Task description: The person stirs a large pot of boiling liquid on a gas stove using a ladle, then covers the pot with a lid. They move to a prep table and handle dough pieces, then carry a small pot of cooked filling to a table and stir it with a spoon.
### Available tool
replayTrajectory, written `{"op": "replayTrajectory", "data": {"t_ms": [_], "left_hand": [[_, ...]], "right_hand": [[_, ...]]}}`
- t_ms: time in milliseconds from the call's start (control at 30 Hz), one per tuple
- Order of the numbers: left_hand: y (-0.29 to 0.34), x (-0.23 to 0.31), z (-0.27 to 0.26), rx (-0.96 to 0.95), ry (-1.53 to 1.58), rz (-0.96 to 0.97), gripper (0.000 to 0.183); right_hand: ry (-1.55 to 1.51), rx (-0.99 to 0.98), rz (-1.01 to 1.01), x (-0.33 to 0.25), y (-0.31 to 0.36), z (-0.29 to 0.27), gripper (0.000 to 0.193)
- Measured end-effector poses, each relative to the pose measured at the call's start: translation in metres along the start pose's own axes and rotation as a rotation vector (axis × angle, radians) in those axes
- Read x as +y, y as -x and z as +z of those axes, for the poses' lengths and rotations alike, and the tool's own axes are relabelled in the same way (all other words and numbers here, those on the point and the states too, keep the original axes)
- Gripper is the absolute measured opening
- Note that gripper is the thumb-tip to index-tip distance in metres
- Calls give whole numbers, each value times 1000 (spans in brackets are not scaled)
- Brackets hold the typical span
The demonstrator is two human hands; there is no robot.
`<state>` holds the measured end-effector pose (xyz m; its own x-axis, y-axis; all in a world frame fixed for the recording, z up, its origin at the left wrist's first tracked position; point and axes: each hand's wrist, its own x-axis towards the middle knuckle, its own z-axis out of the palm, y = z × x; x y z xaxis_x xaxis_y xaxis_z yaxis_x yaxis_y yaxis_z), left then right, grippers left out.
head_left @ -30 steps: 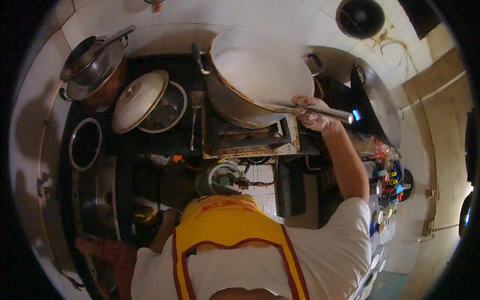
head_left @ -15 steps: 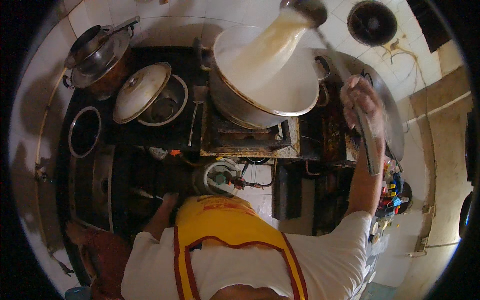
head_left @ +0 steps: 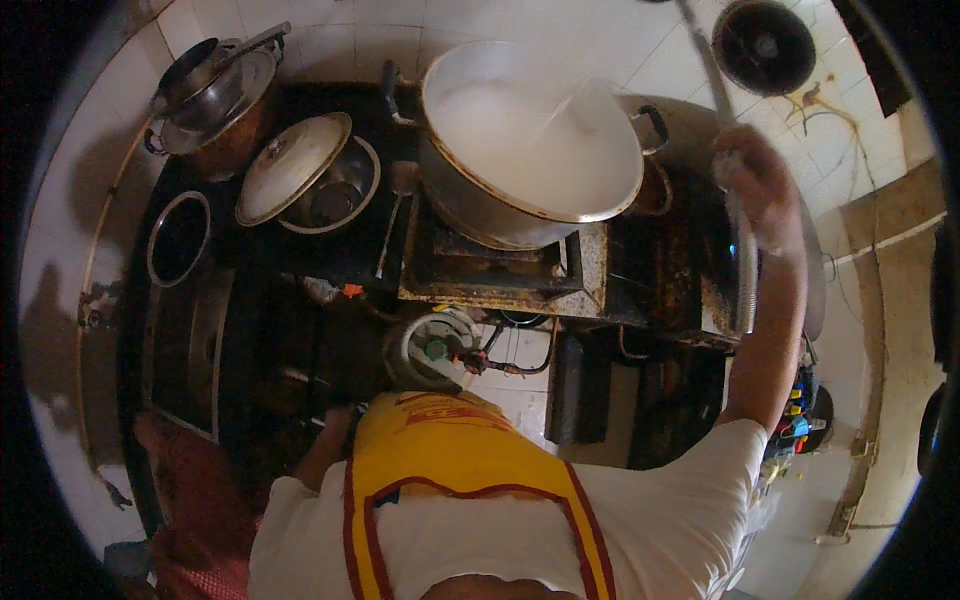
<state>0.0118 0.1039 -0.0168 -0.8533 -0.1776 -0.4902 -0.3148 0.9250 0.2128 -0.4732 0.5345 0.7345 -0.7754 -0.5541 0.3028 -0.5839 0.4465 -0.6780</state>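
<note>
My right hand (head_left: 760, 185) is closed around the long metal handle of a ladle (head_left: 746, 285), raised to the right of a large pot. The ladle's bowl is almost wholly cut off by the top edge. A thin, pale stream (head_left: 575, 95) falls into the whitish liquid (head_left: 500, 150) inside the big metal pot (head_left: 465, 195), which stands on a burner frame (head_left: 500, 295). Low at my left side, my left hand (head_left: 340, 425) is in shadow near the yellow apron (head_left: 430, 440). Its fingers, and anything in them, cannot be made out.
Left of the big pot, a smaller pot (head_left: 362, 200) has its lid (head_left: 295, 165) tilted over it. A spatula (head_left: 393, 225) lies between the pots. Stacked pans (head_left: 215, 110) stand at the back left. A gas cylinder (head_left: 400, 350) is below the counter; a wall fan (head_left: 763, 47) hangs back right.
My right hand and the ladle have risen and moved right, the bowl leaving the top of view. The thick pour of pale liquid has thinned. My left hand stays low.
</note>
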Motion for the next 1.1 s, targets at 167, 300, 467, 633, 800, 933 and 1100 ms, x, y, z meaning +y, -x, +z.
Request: {"op": "replayTrajectory", "data": {"t_ms": [167,300,467,633,800,933,1100], "left_hand": [[6,5,5,-93,336,-226,28],[12,6,-15,21,36,63,26],[10,11,-46,47,211,-78,21],[0,6,-36,48,274,-110,25],[-3,-6,-13,86,281,-96,30],[-3,-11,-11,93,216,-57,33],[-19,-4,-21,17,477,-409,38]], "right_hand": [[43,-245,92,49,17,45,18],[-30,-398,313,76,15,71,21],[-181,-582,500,108,-3,75,20],[-1323,-747,703,151,-15,93,23],[-2008,-848,624,166,7,118,23],[-1825,-477,499,141,28,115,16],[-1349,-337,213,86,16,78,20]]}}
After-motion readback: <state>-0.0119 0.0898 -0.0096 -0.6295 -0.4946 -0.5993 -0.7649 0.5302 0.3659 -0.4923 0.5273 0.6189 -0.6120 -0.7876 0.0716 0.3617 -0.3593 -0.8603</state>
